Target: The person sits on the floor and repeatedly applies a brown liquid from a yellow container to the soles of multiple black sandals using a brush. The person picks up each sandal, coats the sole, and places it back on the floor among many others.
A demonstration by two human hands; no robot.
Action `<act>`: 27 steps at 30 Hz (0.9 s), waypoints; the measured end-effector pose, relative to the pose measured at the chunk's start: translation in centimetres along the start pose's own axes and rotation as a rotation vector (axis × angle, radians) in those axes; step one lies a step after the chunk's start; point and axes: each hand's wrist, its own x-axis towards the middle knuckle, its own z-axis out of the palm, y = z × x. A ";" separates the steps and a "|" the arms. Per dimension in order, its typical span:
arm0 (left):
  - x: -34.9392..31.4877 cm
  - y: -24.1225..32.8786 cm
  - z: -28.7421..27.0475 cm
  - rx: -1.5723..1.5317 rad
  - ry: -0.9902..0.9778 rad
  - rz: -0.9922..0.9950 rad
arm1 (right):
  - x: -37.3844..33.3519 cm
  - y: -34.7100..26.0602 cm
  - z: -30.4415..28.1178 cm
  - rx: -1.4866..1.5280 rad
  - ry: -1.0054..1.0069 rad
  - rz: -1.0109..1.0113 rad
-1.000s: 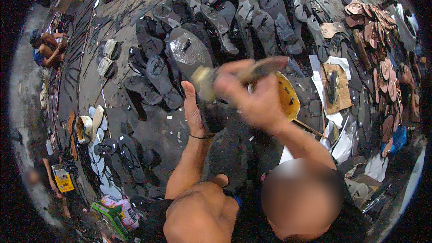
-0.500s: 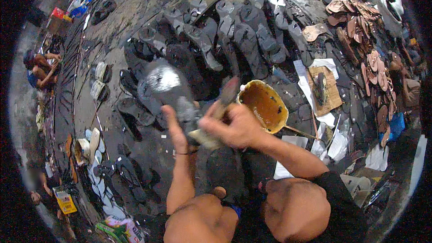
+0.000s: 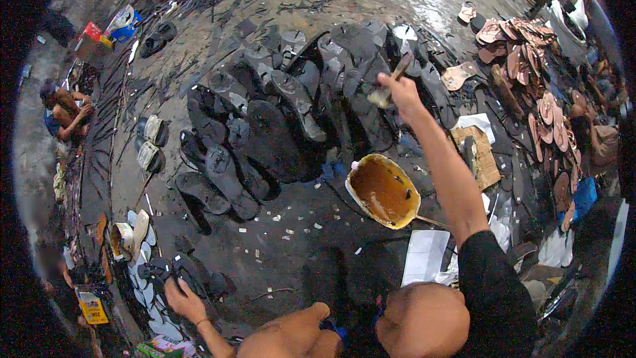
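My right hand (image 3: 404, 98) is closed around a brush (image 3: 379, 97) with pale bristles, its handle pointing up. It is held over the far right part of several rows of dark grey shoe soles (image 3: 298, 103). At the lower left my left hand (image 3: 185, 301) has its fingers apart, beside a dark sandal (image 3: 191, 272) on the floor. Whether the fingertips touch that sandal I cannot tell. A yellowish container (image 3: 350, 193) of brown glue-like liquid, with a stick leaning out, stands between my hands, nearer the right arm.
Tan sandals (image 3: 523, 33) are heaped at the far right. Cardboard (image 3: 487, 166) and white paper (image 3: 424, 255) lie right of the container. Pale soles (image 3: 142, 285) and an open can (image 3: 121, 240) are at the left. Another person (image 3: 66, 113) sits at the far left.
The sole that my left hand held now lies among the others on the left. My left hand has moved down-left to the dark sandals. My right hand has carried the brush up and right.
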 end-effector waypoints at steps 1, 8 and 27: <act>-3.2 -2.0 -0.5 0.380 0.077 -0.132 | 0.6 -0.5 2.0 0.123 -0.061 0.017; -9.4 -14.8 4.5 -0.393 -0.451 -0.483 | 2.8 3.4 0.4 -0.289 0.062 0.080; -15.0 19.7 3.6 -0.475 -0.313 0.097 | -28.9 -1.9 -8.6 -0.947 -0.303 -0.018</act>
